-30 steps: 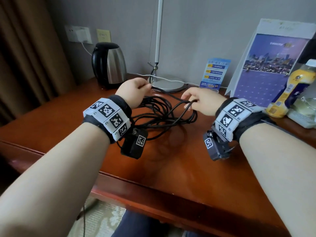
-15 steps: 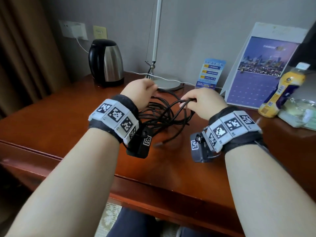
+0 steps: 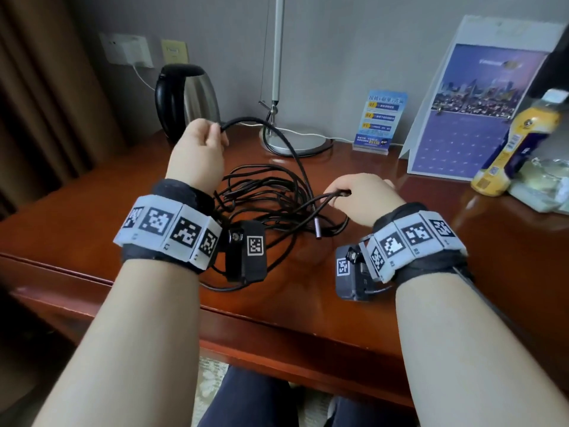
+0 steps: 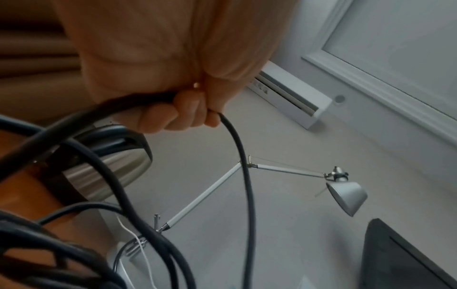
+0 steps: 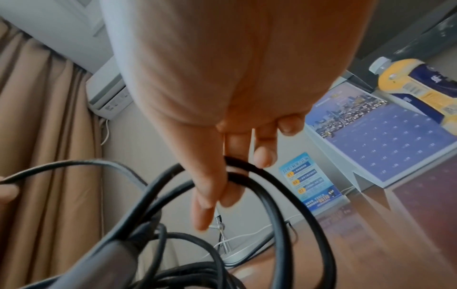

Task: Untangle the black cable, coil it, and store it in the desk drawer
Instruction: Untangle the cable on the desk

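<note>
Left hand (image 3: 197,149) pinches black cable (image 3: 303,174) raised at 11 o'clock — strand arcs toward 4 o'clock, where right hand (image 3: 360,197) fingers curl around loops.

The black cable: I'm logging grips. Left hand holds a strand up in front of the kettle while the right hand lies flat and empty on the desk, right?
Not quite. In the right wrist view, the right hand holds loops of the black cable. The left hand is as stated.

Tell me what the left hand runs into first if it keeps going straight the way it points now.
Probably the electric kettle. The left hand, gripping a strand of the black cable, points toward the desk's back edge, and the kettle stands just beyond its knuckles. Depth is unclear; it might instead pass to the kettle's right and reach the wall.
</note>
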Demonstrator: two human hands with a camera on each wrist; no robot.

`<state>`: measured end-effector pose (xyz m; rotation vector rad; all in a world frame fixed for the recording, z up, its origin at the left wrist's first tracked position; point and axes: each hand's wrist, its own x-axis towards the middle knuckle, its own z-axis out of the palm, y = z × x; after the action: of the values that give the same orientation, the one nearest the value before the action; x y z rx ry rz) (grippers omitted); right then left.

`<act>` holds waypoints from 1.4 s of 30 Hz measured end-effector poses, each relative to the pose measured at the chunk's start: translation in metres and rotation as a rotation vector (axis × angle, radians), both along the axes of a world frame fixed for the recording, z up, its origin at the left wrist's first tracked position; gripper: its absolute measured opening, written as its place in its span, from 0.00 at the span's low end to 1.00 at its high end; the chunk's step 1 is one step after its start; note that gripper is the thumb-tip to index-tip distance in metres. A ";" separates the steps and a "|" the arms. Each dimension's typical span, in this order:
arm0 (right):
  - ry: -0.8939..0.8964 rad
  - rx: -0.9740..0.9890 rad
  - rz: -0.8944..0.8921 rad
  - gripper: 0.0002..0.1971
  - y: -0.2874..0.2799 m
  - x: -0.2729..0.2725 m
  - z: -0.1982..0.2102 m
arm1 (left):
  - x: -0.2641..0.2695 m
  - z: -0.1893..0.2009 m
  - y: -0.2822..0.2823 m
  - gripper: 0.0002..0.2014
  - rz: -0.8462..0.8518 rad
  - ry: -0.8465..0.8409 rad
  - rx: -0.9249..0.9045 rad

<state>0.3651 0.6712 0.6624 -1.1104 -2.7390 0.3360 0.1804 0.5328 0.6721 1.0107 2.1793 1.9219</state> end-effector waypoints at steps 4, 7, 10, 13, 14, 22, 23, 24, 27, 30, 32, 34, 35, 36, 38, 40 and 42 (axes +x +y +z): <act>-0.254 -0.035 -0.083 0.10 0.016 -0.003 -0.001 | -0.010 -0.003 -0.003 0.15 -0.040 -0.166 0.041; -0.274 -0.034 -0.047 0.10 0.027 -0.003 -0.002 | -0.012 -0.004 -0.005 0.17 -0.097 -0.277 0.065; -0.119 -0.023 0.052 0.15 0.030 0.005 0.000 | -0.020 -0.006 -0.011 0.18 -0.100 -0.423 0.120; -0.021 0.046 0.140 0.18 0.023 0.007 0.004 | -0.019 -0.004 -0.009 0.19 -0.128 -0.591 0.202; -0.036 0.073 0.175 0.19 0.023 0.003 0.004 | -0.015 -0.002 -0.005 0.19 -0.146 -0.627 0.203; -0.014 -0.043 0.336 0.24 0.016 0.004 0.011 | 0.001 0.012 0.021 0.16 -0.035 -0.401 0.257; -0.067 -0.053 0.345 0.23 0.014 0.006 0.015 | -0.001 0.011 0.019 0.16 -0.015 -0.373 0.273; -0.120 -0.072 0.349 0.24 0.014 0.006 0.017 | -0.001 0.012 0.018 0.16 -0.019 -0.368 0.308; -0.103 -0.095 0.408 0.27 0.013 0.008 0.016 | 0.002 0.015 0.016 0.18 -0.087 -0.346 0.454; -0.056 -0.202 0.434 0.30 0.006 0.008 0.022 | 0.010 0.022 0.026 0.20 -0.199 -0.261 0.476; -0.115 -0.293 0.458 0.28 -0.002 0.003 0.030 | 0.020 0.027 0.035 0.21 -0.273 -0.213 0.436; -0.242 -0.318 0.471 0.24 -0.009 -0.001 0.035 | 0.029 0.031 0.039 0.20 -0.334 -0.152 0.416; -0.246 -0.338 0.458 0.20 -0.009 -0.003 0.034 | 0.031 0.032 0.039 0.19 -0.357 -0.127 0.421; -0.185 -0.401 0.429 0.17 -0.008 -0.003 0.033 | 0.031 0.031 0.037 0.18 -0.371 -0.112 0.425; -0.002 -0.455 0.324 0.21 -0.001 -0.005 0.031 | 0.030 0.028 0.032 0.20 -0.397 -0.101 0.415; 0.042 -0.425 0.263 0.15 0.006 -0.009 0.026 | 0.029 0.021 0.028 0.20 -0.439 -0.102 0.370; -0.003 -0.538 0.284 0.11 0.008 -0.013 0.021 | 0.030 0.014 0.025 0.19 -0.488 -0.087 0.276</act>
<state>0.3525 0.6788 0.6838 -0.8006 -2.8870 1.1625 0.2106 0.5579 0.6864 1.3185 1.4630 1.9983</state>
